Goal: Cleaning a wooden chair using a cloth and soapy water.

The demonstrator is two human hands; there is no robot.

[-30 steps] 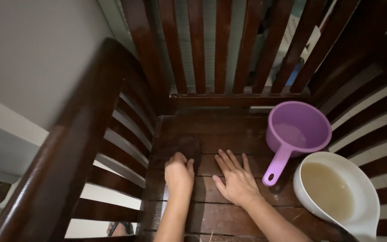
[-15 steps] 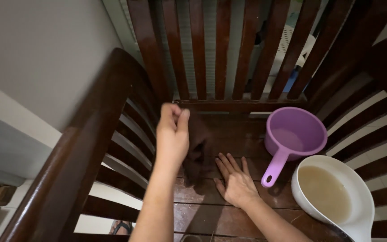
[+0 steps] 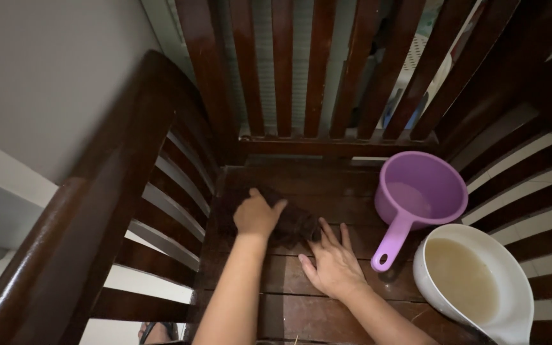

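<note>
My left hand (image 3: 257,214) presses down on a dark brown cloth (image 3: 292,223) that lies bunched on the slatted seat (image 3: 327,185) of a dark wooden chair. The fingers curl over the cloth's left part. My right hand (image 3: 332,263) rests flat on the seat just right of and below the cloth, fingers spread, its fingertips touching the cloth's edge. The seat surface looks wet and shiny.
A purple plastic dipper (image 3: 416,198) with a handle stands on the seat at the right. A white basin (image 3: 512,255) of murky water sits at the lower right. The chair's armrest (image 3: 97,204) runs along the left and the slatted back (image 3: 314,70) stands ahead.
My left hand was raised with the cloth hanging from it half a second ago. It has come down and now presses the cloth on the seat. My right hand stayed flat.
</note>
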